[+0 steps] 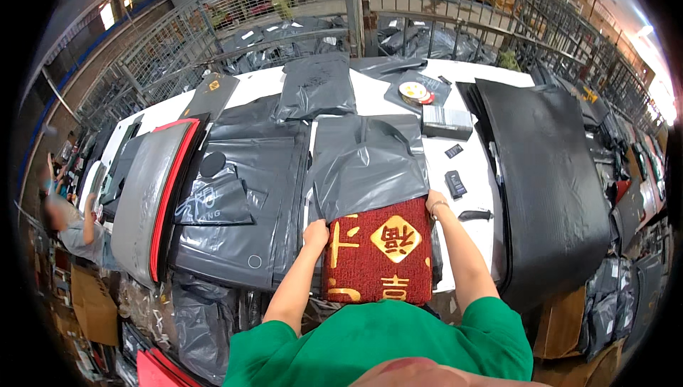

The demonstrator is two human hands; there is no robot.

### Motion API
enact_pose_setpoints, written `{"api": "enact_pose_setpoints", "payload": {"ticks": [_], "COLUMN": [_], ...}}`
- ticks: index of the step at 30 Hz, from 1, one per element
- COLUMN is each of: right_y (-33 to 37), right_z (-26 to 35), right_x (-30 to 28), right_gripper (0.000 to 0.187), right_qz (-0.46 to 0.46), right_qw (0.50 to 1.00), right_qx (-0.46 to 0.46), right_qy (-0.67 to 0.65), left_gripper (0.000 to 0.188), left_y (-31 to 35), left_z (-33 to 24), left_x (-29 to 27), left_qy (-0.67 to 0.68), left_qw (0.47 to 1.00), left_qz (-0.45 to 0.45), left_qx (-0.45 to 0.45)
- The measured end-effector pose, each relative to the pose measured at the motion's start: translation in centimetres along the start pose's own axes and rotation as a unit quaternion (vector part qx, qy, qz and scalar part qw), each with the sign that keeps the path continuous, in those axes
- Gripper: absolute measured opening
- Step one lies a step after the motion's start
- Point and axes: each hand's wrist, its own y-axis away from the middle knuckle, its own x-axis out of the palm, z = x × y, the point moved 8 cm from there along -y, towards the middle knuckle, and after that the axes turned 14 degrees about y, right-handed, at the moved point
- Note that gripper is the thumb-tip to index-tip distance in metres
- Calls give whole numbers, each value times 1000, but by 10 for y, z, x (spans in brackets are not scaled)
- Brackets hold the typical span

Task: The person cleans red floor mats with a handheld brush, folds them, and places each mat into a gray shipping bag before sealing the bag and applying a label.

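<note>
A dark red folded mat (356, 255) with gold lettering and a gold diamond lies right in front of me. Its far end is covered by a grey plastic mailing bag (370, 159), whose mouth faces me. At the left corner of that mouth, my left hand (316, 233) is closed on the bag's edge, beside the mat. My right hand (435, 203) pinches the opposite corner of the bag's mouth, a bracelet on its wrist. How far the mat reaches inside the bag is hidden.
Left of me lie a stack of flat grey bags (277, 245) and a pile of grey and red mats (146, 202). Black mats (551, 181) are stacked on the right. A box of cards (447, 122) and a tape roll (415, 92) sit farther back. Another person (78, 227) is at far left.
</note>
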Motion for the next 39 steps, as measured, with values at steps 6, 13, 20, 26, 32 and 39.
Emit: {"api": "enact_pose_setpoints", "payload": {"ticks": [6, 13, 20, 26, 32, 39], "right_y": [135, 191, 213, 178, 208, 219], "right_z": [-37, -19, -40, -13, 5, 17], "right_x": [35, 36, 62, -163, -298, -341], "right_gripper": [12, 7, 16, 33, 23, 18], "right_qz": [-126, -158, -161, -282, -92, -19], "right_qw": [985, 965, 950, 836, 589, 497], "right_qx": [-96, -179, -139, -217, -262, -265], "right_qy": [-65, -107, -227, -418, -759, -826], "left_gripper": [20, 10, 15, 30, 19, 35], "left_y": [88, 155, 182, 76, 115, 60], "left_z": [-1, 26, 60, -62, -196, -159], "left_x": [-19, -8, 8, -171, -296, -351], "left_qy": [73, 63, 177, 350, 698, 793], "left_qw": [990, 983, 982, 931, 713, 569], "left_qz": [3, 37, 15, -57, 23, 92], "left_qx": [120, 166, 70, 88, 60, 196]}}
